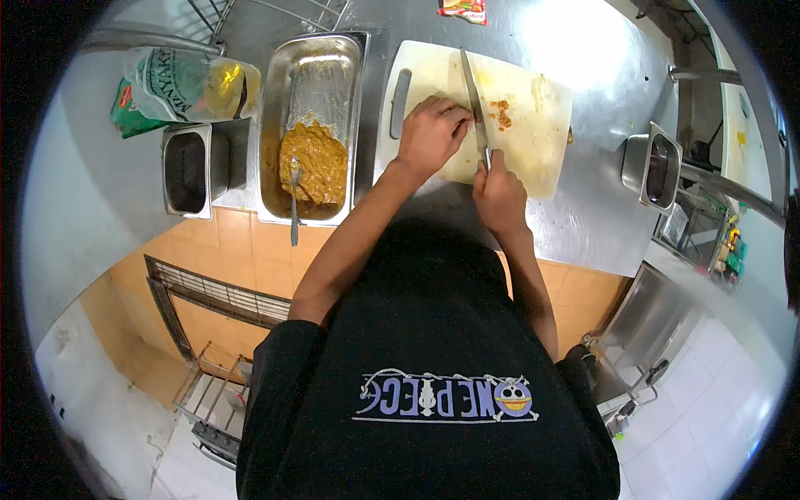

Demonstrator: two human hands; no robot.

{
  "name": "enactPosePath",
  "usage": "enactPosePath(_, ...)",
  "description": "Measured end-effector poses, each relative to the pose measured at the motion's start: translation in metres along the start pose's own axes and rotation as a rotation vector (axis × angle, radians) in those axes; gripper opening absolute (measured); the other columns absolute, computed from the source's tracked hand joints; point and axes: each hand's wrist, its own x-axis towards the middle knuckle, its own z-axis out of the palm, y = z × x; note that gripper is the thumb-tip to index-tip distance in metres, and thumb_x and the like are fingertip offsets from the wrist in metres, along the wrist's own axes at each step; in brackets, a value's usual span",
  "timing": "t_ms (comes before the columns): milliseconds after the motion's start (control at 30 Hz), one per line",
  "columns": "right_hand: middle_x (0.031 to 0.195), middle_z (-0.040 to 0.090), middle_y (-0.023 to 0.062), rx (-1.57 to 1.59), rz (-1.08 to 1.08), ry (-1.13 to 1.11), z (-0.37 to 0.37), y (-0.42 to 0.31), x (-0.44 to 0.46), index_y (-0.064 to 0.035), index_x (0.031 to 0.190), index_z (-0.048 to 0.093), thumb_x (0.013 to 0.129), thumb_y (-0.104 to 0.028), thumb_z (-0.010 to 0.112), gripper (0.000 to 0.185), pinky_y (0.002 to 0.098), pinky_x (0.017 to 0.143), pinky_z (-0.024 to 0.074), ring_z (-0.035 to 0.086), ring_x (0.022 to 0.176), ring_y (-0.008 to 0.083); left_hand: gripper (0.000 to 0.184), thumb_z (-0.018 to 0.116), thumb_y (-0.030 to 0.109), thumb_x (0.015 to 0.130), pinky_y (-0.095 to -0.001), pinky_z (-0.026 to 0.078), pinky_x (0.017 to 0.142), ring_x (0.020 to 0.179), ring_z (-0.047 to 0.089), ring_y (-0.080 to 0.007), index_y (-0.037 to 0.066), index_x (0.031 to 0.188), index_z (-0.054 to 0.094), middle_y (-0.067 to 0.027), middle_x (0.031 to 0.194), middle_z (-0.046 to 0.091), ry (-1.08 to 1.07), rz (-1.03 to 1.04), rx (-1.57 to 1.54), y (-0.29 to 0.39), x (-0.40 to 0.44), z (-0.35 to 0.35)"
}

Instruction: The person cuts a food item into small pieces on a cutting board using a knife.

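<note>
My right hand (500, 198) grips the handle of a long kitchen knife (472, 83), whose blade points away from me across a pale cutting board (533, 158). Close to the left side of the blade, my left hand (432, 133) rests on the board with curled fingers. Whatever lies under those fingertips is too small or hidden to name. Small orange-brown chopped bits (502, 115) lie right of the blade. Paler scraps (540, 92) are smeared near the board's right edge.
Left of the board stands a deep steel pan (357, 108) holding a thick yellow-brown mixture (321, 167) and a spoon (294, 200). Small steel containers stand at left (208, 171) and right (639, 162). An oil pouch (192, 87) lies upper left; a red packet (462, 10) lies at the back.
</note>
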Motion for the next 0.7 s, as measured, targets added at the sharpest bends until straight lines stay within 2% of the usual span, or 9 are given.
enactPosePath(100, 0.072, 0.065, 0.0304, 0.019, 0.013, -0.027, -0.003, 0.006, -0.018, -0.0035, 0.113, 0.05, 0.105, -0.024, 0.055, 0.022, 0.0645, 0.063, 0.0496, 0.065, 0.068, 0.0541, 0.007, 0.076, 0.012, 0.086, -0.042, 0.057, 0.084, 0.09, 0.067, -0.0293, 0.009, 0.093, 0.078, -0.0074, 0.089, 0.07, 0.008, -0.007, -0.004, -0.001, 0.001, 0.001)
enactPosePath(167, 0.071, 0.065, 0.0303, 0.035, 0.034, -0.059, -0.007, 0.006, -0.027, -0.0043, 0.113, 0.05, 0.106, -0.024, 0.055, 0.022, 0.0644, 0.063, 0.0495, 0.065, 0.068, 0.0541, 0.012, 0.078, 0.015, 0.087, -0.0432, 0.058, 0.088, 0.095, 0.069, -0.0313, 0.01, 0.098, 0.079, -0.0087, 0.095, 0.074, -0.017, -0.034, -0.032, -0.001, -0.001, -0.001)
enactPosePath(233, 0.072, 0.066, 0.0307, 0.03, 0.148, -0.149, -0.013, 0.005, -0.036, -0.0051, 0.114, 0.05, 0.106, -0.025, 0.055, 0.022, 0.0642, 0.063, 0.0494, 0.065, 0.068, 0.0538, 0.013, 0.078, 0.015, 0.087, -0.0432, 0.058, 0.087, 0.095, 0.069, -0.0316, 0.01, 0.099, 0.079, -0.009, 0.095, 0.074, -0.025, -0.033, -0.039, -0.004, -0.002, 0.0)
enactPosePath(433, 0.073, 0.067, 0.0307, 0.018, 0.227, -0.174, -0.013, 0.003, -0.049, -0.0051, 0.116, 0.049, 0.108, -0.026, 0.054, 0.023, 0.0632, 0.06, 0.0496, 0.066, 0.068, 0.0533, 0.011, 0.077, 0.014, 0.087, -0.0427, 0.057, 0.087, 0.094, 0.069, -0.031, 0.009, 0.097, 0.079, -0.0091, 0.094, 0.074, -0.009, -0.023, -0.042, -0.003, -0.001, 0.001)
enactPosePath(600, 0.072, 0.067, 0.0299, 0.063, 0.191, -0.157, -0.013, 0.002, -0.053, -0.0049, 0.115, 0.049, 0.108, -0.024, 0.054, 0.021, 0.0627, 0.06, 0.0497, 0.066, 0.068, 0.0532, 0.009, 0.076, 0.013, 0.087, -0.0418, 0.056, 0.086, 0.093, 0.069, -0.0297, 0.007, 0.093, 0.079, -0.0092, 0.092, 0.073, -0.007, -0.015, -0.024, -0.001, 0.0, -0.001)
enactPosePath(700, 0.072, 0.066, 0.0298, 0.067, 0.166, -0.14, -0.012, 0.004, -0.054, -0.0049, 0.115, 0.049, 0.107, -0.022, 0.055, 0.02, 0.0627, 0.06, 0.0495, 0.065, 0.067, 0.0532, 0.014, 0.077, 0.015, 0.088, -0.044, 0.057, 0.089, 0.097, 0.069, -0.0325, 0.01, 0.101, 0.079, -0.0091, 0.097, 0.074, -0.055, -0.048, -0.041, -0.003, 0.0, -0.001)
